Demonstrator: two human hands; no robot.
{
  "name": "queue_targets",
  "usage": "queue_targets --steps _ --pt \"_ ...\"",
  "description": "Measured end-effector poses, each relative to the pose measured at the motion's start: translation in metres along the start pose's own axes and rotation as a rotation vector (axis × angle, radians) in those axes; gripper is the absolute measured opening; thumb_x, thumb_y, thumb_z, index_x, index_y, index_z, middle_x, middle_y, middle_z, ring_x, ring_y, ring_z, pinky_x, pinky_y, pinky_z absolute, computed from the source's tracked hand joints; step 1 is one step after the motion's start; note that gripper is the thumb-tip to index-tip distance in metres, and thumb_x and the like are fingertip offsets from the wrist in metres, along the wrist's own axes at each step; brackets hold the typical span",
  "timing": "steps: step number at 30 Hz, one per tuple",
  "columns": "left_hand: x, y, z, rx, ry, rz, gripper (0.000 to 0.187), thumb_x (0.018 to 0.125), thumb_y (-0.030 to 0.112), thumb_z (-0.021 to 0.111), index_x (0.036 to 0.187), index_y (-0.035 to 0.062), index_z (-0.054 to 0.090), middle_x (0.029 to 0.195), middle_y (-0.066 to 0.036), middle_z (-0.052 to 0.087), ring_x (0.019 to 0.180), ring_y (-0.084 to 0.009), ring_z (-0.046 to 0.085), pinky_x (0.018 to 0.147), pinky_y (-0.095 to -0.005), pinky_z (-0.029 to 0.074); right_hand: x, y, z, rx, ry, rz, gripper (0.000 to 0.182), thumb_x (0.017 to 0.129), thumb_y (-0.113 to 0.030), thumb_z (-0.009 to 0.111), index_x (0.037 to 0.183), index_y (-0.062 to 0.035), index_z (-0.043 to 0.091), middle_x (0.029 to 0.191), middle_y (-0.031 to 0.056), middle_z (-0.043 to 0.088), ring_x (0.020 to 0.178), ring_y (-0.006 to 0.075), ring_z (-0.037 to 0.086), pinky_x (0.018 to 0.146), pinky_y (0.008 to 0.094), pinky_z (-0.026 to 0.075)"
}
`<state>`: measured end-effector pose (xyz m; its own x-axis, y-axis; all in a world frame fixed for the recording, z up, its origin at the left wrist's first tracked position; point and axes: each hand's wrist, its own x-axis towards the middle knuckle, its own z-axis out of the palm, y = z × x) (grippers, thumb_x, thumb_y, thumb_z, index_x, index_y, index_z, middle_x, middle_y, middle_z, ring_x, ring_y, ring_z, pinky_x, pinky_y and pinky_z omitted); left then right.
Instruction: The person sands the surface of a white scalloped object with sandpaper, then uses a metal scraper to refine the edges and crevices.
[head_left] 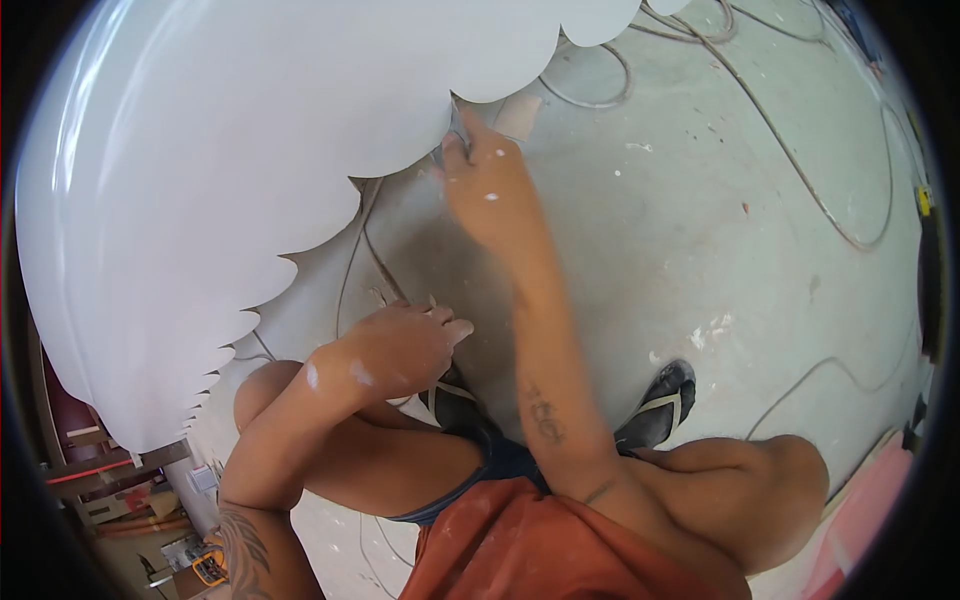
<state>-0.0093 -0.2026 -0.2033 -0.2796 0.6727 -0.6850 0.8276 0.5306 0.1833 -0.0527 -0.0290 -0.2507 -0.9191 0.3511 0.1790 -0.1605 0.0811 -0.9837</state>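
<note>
A large white panel with a scalloped, pointed edge fills the upper left of the head view. My right hand reaches up to one of the edge's points, index finger stretched along it and thumb bent in. A tan piece of sandpaper sticks out beside its knuckles; the hand seems to grip it, though most of the paper is hidden. White dust spots mark both hands. My left hand hangs below the edge, over my left leg, fingers loosely bent and apart, with nothing visible in it.
Cables and hoses snake over the dusty grey-green floor. My feet wear dark sandals. At the lower left is a cluttered shelf with a yellow-cased device. Pink sheeting lies at the lower right.
</note>
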Motion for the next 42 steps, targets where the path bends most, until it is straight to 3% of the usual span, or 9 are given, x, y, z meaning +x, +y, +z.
queue_targets --steps 4,6,10,12,19,24,31,34,42 --pt "0.0 -0.002 0.008 0.0 0.065 -0.011 0.037 0.091 0.004 0.058 0.127 0.0011 0.063 0.117 -0.017 0.068 0.116 -0.0344 0.065 0.095 -0.0426 0.053 -0.018 -0.027 -0.014 -0.077 -0.049 0.069 0.049 0.102 -0.018 0.051 0.141 0.0118 0.053 0.079 0.027 0.068 0.071 0.0381 0.067 0.07 0.0467 0.051" --pt "0.0 -0.001 0.007 -0.019 0.043 0.006 0.035 0.091 0.005 0.058 0.126 0.0014 0.064 0.117 -0.018 0.068 0.115 -0.0349 0.066 0.095 -0.0428 0.053 -0.014 -0.04 -0.007 -0.057 -0.067 0.239 0.045 0.097 -0.003 0.055 0.137 0.0155 0.05 0.089 0.0353 0.067 0.089 0.0516 0.066 0.079 0.0551 0.051" --pt "0.005 -0.004 0.001 -0.044 0.003 0.0 0.035 0.091 0.006 0.059 0.125 0.0019 0.064 0.116 -0.018 0.068 0.113 -0.0361 0.067 0.098 -0.0435 0.053 -0.01 0.0 0.001 -0.093 -0.181 0.026 0.044 0.097 -0.004 0.055 0.136 0.0161 0.051 0.09 0.0355 0.067 0.088 0.0515 0.066 0.078 0.0551 0.051" --pt "-0.001 -0.005 0.009 -0.019 0.066 0.011 0.033 0.091 0.007 0.058 0.123 0.0022 0.064 0.116 -0.018 0.068 0.111 -0.037 0.068 0.101 -0.0447 0.051 -0.026 -0.044 -0.007 -0.01 -0.01 0.259 0.046 0.098 -0.006 0.053 0.137 0.0166 0.05 0.094 0.0376 0.067 0.087 0.051 0.066 0.076 0.0546 0.051" --pt "0.003 -0.013 0.01 0.028 0.001 0.053 0.034 0.092 0.009 0.06 0.126 0.0027 0.061 0.113 -0.016 0.067 0.106 -0.0356 0.068 0.093 -0.0444 0.053 -0.013 -0.008 0.008 -0.187 -0.158 0.124 0.047 0.099 -0.008 0.049 0.139 0.0162 0.049 0.102 0.038 0.066 0.085 0.0491 0.066 0.077 0.0514 0.052" --pt "0.004 -0.011 0.02 -0.017 0.035 0.077 0.034 0.089 0.008 0.059 0.122 0.0031 0.062 0.114 -0.016 0.066 0.108 -0.0356 0.067 0.094 -0.0436 0.053 -0.007 0.005 0.035 0.146 -0.002 0.394 0.033 0.097 -0.012 0.052 0.117 0.0116 0.06 0.085 0.0225 0.064 0.07 0.0311 0.058 0.069 0.0444 0.049" --pt "0.0 -0.009 0.013 0.006 -0.019 0.059 0.032 0.091 0.01 0.06 0.122 0.0026 0.062 0.115 -0.016 0.066 0.111 -0.0343 0.067 0.095 -0.0435 0.053 -0.023 -0.003 0.031 0.481 0.0 0.478 0.031 0.097 -0.017 0.059 0.119 0.0044 0.061 0.075 0.0006 0.056 0.066 0.012 0.051 0.061 0.0312 0.042" --pt "0.002 -0.006 0.011 0.026 -0.038 0.117 0.032 0.091 0.011 0.06 0.121 0.0021 0.062 0.118 -0.016 0.066 0.111 -0.0344 0.066 0.096 -0.0429 0.053 -0.02 -0.003 0.037 0.625 0.125 0.68 0.024 0.097 -0.013 0.061 0.116 0.0005 0.062 0.08 -0.0001 0.056 0.071 0.0106 0.05 0.065 0.0294 0.042" --pt "0.004 -0.009 0.017 0.012 0.04 0.134 0.03 0.09 0.012 0.06 0.118 0.0016 0.063 0.113 -0.016 0.067 0.111 -0.0327 0.067 0.093 -0.0432 0.054 -0.013 0.023 0.048 1.022 0.093 0.544 0.021 0.092 -0.006 0.067 0.111 -0.0009 0.06 0.1 0.006 0.065 0.091 0.0135 0.06 0.08 0.027 0.046"
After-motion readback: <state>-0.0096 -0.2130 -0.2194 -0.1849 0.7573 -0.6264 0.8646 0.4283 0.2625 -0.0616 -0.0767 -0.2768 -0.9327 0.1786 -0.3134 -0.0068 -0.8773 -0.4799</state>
